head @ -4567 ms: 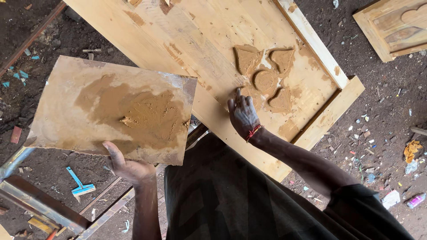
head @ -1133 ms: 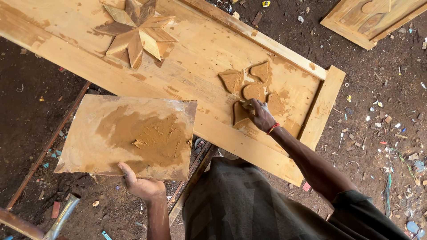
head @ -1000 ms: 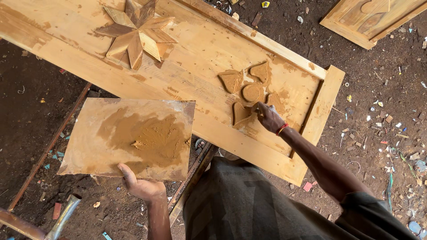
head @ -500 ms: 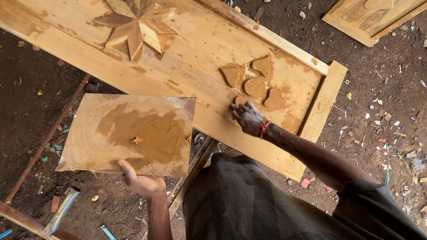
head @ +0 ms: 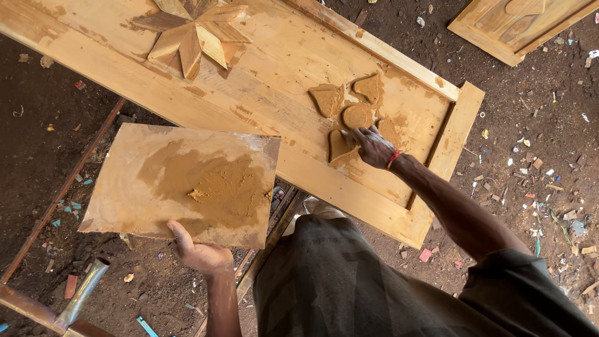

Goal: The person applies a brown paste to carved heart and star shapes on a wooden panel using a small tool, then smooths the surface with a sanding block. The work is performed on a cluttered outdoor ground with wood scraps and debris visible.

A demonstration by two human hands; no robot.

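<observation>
The right hand [head: 373, 146] lies flat, fingers spread wide and gripping nothing, its fingertips pressed on the brown paste [head: 349, 118] that covers a cluster of carved petals on the door [head: 274, 68]. The wrist wears a red band [head: 394, 158]. The fingers touch the lowest petal and the round middle piece; two more pasted petals lie just above them, and another smear sits just to the right of the hand.

The left hand [head: 198, 253] has its grip closed on the near edge of a flat board [head: 181, 184], thumb on top, holding it level out in front of the body. A patch of the same brown paste [head: 209, 187] is spread over the middle of the board, with a small lump near its centre. The board hangs over the dirt floor [head: 43, 168], its far edge overlapping the door's near rail.

The door is pale wood, lying flat and running slantwise across the view, with a raised frame at its right end. A carved star [head: 190, 31], bare of paste, sits well to the left of the pasted petals. Another carved panel [head: 518, 25] lies on the floor at the upper right. Metal bars [head: 56, 200] and a pipe [head: 81, 293] show at the lower left, and scraps of litter dot the floor.
</observation>
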